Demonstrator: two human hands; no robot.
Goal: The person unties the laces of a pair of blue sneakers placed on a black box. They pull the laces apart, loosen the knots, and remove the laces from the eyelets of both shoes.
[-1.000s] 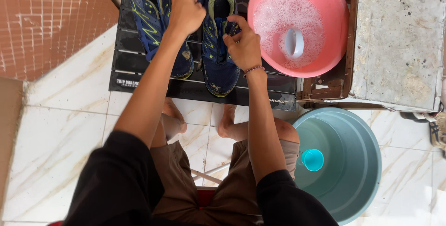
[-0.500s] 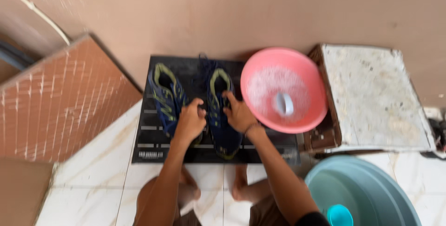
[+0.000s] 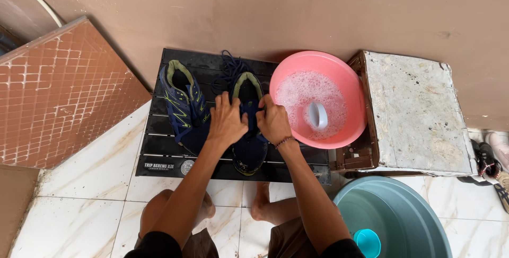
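Both hands rest on the right-hand blue shoe, which lies toe toward the person near the middle of the frame on a black slatted mat. The left hand lies flat, palm down, over its left edge and partly over the neighbouring blue shoe, while the right hand presses its right side, fingers curled on the upper; the two hands sit close together with the tongue showing between them. Working this shoe well seems to call for a firm hold from one hand so it does not slide on the wet slats, and for keeping the loose dark laces at the heel end clear of the fingers. Just right of the shoe stands a pink basin of suds with a small white cup in it. The floor is pale marble tile, a brown wall runs across the top, a stone-topped block sits at right, and a teal tub sits lower right.
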